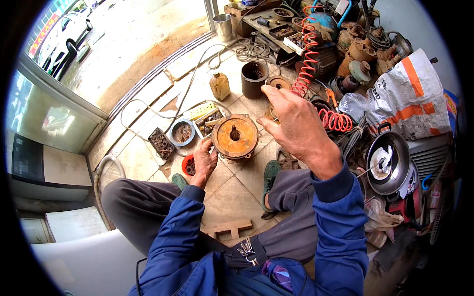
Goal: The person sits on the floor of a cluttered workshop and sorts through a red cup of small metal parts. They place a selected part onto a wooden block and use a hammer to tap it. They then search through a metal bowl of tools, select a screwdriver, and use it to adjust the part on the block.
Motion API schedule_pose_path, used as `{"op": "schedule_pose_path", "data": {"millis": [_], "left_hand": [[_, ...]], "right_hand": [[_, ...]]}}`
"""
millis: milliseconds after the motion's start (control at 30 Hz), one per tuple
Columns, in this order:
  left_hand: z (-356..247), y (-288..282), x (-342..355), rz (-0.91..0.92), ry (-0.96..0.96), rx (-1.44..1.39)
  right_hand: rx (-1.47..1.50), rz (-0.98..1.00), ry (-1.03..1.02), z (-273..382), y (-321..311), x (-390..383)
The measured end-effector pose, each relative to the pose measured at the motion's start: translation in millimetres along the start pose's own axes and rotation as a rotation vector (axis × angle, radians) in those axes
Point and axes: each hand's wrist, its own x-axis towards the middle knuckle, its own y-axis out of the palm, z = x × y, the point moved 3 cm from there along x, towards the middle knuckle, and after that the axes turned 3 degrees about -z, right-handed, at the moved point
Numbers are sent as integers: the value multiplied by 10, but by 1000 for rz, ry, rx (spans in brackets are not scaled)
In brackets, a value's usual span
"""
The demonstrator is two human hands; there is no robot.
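A round motor housing with a rusty orange-brown top and a dark shaft stub in its centre stands on the tiled floor between my feet. My left hand is at its left side, fingers closed against the rim. Raised to the right of the housing, my right hand has its thumb and forefinger apart; its other fingers are largely hidden. I see nothing clearly held in it. Close to my left hand are a red dish of small parts and a grey-blue round bowl holding brown metal bits.
Behind the housing stand a dark metal cylinder and a yellowish bottle. A parts tray lies left. A red coiled hose hangs at right, near a white sack and a pan. A wooden piece lies near me.
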Motion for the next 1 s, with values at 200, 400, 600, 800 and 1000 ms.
{"op": "schedule_pose_path", "data": {"millis": [200,400,600,800,1000], "left_hand": [[52,-18,19,42,-178,83],[24,-43,17,102,27,102],[154,-28,2,61,-162,-24],[158,-35,31,80,-86,2],[54,-31,33,103,40,34]], "right_hand": [[-19,-8,-11,-18,-19,-4],[-8,-15,-15,24,8,26],[-12,8,-17,72,41,52],[-24,22,-10,74,64,69],[4,58,34,52,55,76]]}}
